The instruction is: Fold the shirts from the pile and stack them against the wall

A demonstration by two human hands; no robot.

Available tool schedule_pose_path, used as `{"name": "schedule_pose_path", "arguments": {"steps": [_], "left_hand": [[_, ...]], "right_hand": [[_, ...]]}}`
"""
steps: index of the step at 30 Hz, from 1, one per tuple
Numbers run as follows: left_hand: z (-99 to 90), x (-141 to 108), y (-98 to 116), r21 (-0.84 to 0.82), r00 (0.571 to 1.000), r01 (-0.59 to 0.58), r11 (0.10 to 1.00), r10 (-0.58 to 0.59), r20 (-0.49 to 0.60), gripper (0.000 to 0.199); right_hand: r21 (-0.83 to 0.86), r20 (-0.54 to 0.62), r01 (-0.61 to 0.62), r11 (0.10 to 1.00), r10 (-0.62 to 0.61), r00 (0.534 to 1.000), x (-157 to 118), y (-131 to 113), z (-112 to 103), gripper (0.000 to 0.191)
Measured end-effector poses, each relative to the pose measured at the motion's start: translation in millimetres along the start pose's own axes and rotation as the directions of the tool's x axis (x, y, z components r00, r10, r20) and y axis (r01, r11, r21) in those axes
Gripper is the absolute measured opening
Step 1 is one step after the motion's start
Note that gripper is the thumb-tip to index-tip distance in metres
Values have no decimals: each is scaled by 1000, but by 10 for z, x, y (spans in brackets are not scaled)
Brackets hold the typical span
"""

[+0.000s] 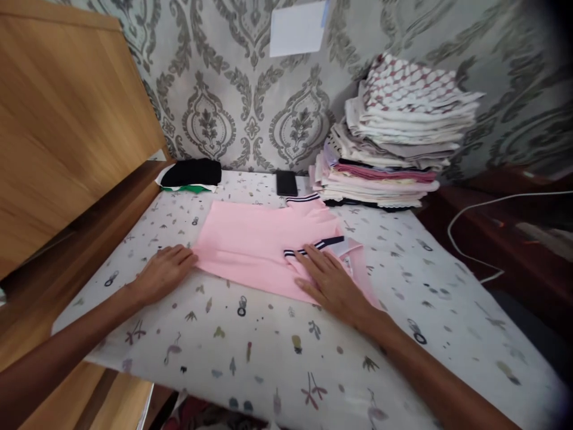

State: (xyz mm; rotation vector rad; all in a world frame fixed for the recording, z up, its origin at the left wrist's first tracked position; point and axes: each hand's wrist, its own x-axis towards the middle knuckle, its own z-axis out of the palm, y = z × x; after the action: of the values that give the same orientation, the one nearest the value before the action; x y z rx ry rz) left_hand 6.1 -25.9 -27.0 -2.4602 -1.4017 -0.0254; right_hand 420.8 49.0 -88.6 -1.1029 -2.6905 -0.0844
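Observation:
A pink polo shirt (255, 230) with navy-and-white striped trim lies on the patterned sheet, its collar end to the right and its hem to the left. The near side is folded over along its length. My left hand (168, 269) grips the hem's near left corner, fingers closed on the cloth. Flat on the folded sleeve and collar area rests my right hand (329, 278), its fingers stretched out and slightly spread. Part of the collar is hidden under it.
A tall stack of folded clothes (389, 149) stands at the back right. Near the wall lie a black wallet-like object (286, 183) and a folded black garment (192, 174). A wooden cabinet (76, 119) borders the left; a white cable (461, 215) hangs at the right.

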Motion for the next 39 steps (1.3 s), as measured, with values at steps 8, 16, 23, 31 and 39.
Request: {"name": "schedule_pose_path", "arguments": {"steps": [8,16,23,31,39], "left_hand": [[-132,48,-46,-37,978,-28,999,35,206,32],[-236,392,28,-363,946,321,875,-275,174,30],[124,749,-128,-204,721,681,703,-595,355,19],[177,683,-200,-190,752,653,733,-598,276,14],[342,1122,-623,-308,861,505,806,-493,121,24]], "right_hand": [[-23,14,12,1000,-11,1000,-15,5,-7,61],[-16,7,14,1000,-14,1000,-20,12,9,63],[-10,-8,12,1000,-12,1000,-19,17,-2,62],[63,13,-10,998,10,1000,-35,-16,-27,62],[201,-71,-293,935,312,947,445,401,-407,44]]}}
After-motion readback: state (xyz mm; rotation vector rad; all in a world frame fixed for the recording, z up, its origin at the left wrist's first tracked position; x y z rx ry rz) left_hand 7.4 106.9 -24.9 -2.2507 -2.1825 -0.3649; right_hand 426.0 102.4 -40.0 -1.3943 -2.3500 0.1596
